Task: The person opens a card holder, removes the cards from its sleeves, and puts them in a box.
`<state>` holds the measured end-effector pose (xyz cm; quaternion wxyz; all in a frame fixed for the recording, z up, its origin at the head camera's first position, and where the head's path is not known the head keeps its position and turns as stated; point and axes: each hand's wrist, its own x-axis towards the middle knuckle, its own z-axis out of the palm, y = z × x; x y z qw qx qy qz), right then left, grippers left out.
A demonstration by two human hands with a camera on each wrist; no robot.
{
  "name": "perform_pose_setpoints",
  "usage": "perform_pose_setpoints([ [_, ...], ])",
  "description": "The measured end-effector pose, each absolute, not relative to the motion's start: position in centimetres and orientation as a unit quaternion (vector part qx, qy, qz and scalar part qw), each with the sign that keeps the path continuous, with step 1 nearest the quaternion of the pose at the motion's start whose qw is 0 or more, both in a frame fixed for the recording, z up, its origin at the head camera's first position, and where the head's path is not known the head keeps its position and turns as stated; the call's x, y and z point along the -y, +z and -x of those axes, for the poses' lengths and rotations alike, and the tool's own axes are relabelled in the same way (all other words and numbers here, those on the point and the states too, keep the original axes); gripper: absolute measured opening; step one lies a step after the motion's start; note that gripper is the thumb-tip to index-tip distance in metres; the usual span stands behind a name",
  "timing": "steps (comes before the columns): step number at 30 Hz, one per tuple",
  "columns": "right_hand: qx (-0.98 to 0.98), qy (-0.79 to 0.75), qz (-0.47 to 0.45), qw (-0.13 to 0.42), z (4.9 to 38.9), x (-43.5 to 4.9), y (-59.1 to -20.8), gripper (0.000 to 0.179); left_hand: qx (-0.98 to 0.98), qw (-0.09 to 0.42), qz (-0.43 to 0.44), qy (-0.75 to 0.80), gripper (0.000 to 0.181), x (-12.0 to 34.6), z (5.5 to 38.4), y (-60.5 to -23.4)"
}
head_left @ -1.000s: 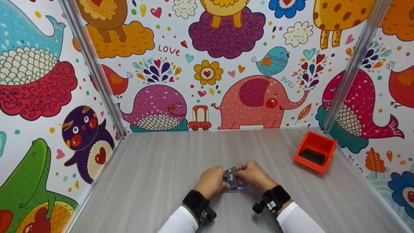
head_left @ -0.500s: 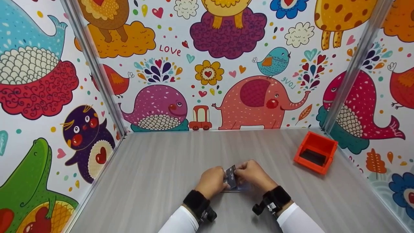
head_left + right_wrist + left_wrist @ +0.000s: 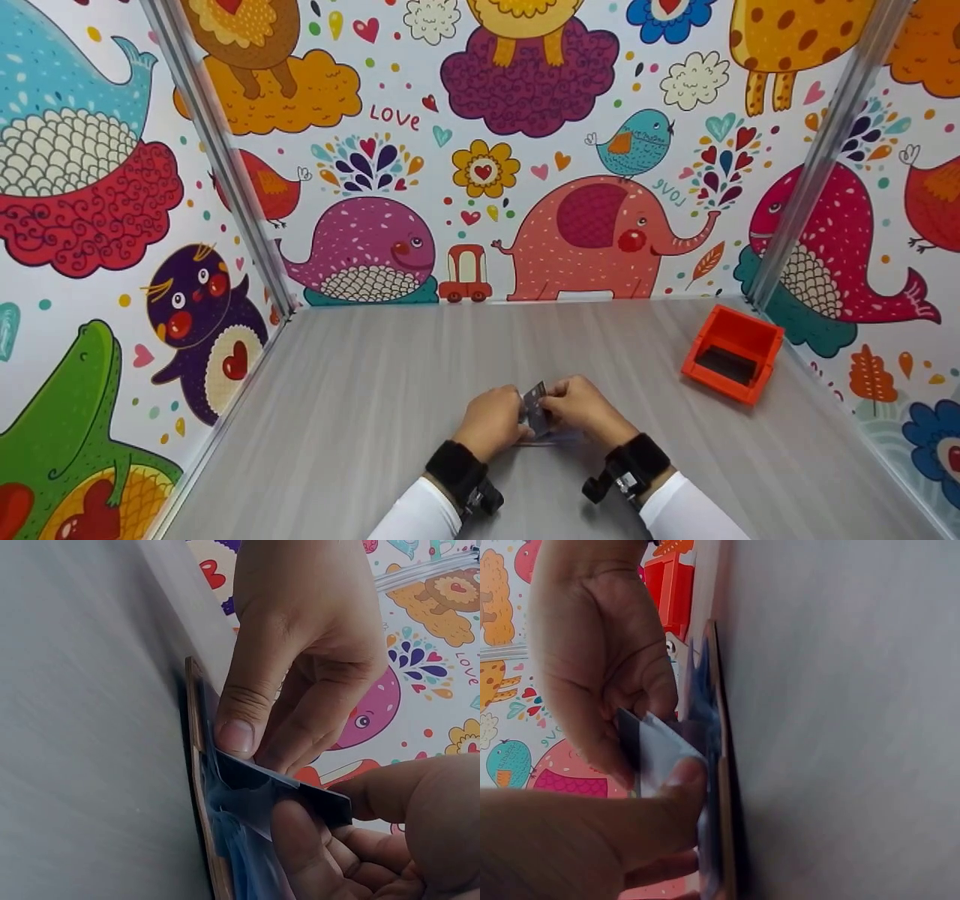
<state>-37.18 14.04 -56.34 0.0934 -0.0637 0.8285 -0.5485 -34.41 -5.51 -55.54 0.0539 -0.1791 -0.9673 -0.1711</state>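
The left hand (image 3: 487,424) and right hand (image 3: 581,409) both pinch the dark card (image 3: 535,409). It tilts up right by a clear sleeve (image 3: 225,832), halfway between the counter's (image 3: 375,375) side edges. A red-orange box (image 3: 742,337) sits near the back right corner.

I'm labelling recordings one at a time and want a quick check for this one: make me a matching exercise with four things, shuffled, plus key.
1. dark card
2. storage bin
3. tabletop
4. left sleeve

A. orange-red
B. white
C. between the left hand and right hand
D. grey

Pairs: 1-C, 2-A, 3-D, 4-B
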Motion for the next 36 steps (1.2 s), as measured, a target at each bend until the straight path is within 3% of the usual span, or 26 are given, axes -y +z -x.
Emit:
perform_pose_setpoints([
  [10,-0.856,-0.515,0.025,0.022,38.0,-14.8,-55.5,0.011,0.964,0.069,0.194,-0.165,0.035,5.5,34.4,-55.7],
  [24,-0.901,-0.426,0.008,-0.084,39.5,-20.3,-51.5,0.026,0.962,0.068,0.210,-0.161,0.026,5.6,34.2,-55.5],
  [36,-0.912,-0.389,-0.076,-0.106,39.5,-28.1,-48.4,0.042,0.961,0.066,0.213,-0.165,0.034,5.7,34.1,-55.3],
])
